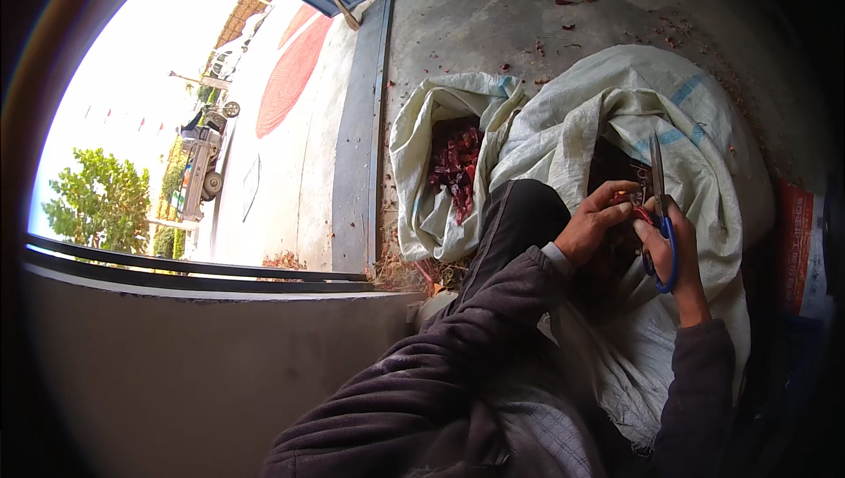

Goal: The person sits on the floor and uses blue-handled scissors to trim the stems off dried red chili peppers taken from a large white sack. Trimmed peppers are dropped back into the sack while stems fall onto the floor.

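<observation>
Over the mouth of a large white woven sack (561, 108), my left hand (594, 220) pinches a small dried red chili (620, 198) between thumb and fingers. My right hand (675, 247) is on the blue handles of a pair of scissors (657, 174), whose blades point away from me and look closed. Another bit of red chili (642, 214) shows by the right thumb. Dark red dried chilies lie within the big sack, partly hidden by my hands. To the left, a smaller woven sack (406, 148) with rolled edges holds red chili pieces (455, 161).
Chili scraps (568, 27) are scattered on the concrete floor (475, 22). My bent knee (528, 207) is between the sacks. Left are a metal door sill (360, 128) and a low wall (218, 359); a broom (346, 16) leans at the doorway. A red printed bag (795, 240) is at right.
</observation>
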Demonstrator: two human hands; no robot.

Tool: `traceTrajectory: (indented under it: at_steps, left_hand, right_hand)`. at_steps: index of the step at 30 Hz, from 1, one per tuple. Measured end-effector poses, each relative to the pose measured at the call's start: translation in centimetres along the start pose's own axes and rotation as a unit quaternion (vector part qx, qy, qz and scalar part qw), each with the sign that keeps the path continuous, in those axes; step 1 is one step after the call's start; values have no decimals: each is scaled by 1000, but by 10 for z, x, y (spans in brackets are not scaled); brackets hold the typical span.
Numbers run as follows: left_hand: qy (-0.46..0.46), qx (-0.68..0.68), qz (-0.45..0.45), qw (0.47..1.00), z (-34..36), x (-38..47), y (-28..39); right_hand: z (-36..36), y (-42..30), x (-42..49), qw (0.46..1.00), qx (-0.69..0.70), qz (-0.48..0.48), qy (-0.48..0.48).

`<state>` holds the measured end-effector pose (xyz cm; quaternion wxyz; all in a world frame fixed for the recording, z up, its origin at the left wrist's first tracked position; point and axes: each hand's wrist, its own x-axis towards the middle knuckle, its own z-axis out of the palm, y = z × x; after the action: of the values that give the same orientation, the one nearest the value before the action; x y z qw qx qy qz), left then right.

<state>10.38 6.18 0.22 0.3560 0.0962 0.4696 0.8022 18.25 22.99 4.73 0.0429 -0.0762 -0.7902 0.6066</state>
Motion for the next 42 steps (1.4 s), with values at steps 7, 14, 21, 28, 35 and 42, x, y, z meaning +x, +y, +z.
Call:
traceTrajectory:
  at_steps: [7, 14, 21, 28, 35, 42]
  left_hand:
    - [-48, 87, 47, 994, -20, 3, 2]
    - [-3, 161, 79, 984, -22, 5, -9]
    - [141, 75, -71, 985, -21, 3, -1]
    - [5, -51, -46, 998, -9, 0, -6]
    - [44, 17, -1, 999, -1, 9, -2]
    - [40, 137, 56, 988, 5, 35, 14]
  right_hand:
    - [9, 0, 9, 999, 10, 17, -27]
    - [13, 17, 17, 991, 102, 89, -6]
    - [13, 8, 19, 982, 167, 35, 78]
    - [22, 13, 17, 989, 140, 39, 24]
    - [18, 12, 18, 994, -79, -31, 65]
    - [10, 17, 21, 975, -212, -37, 46]
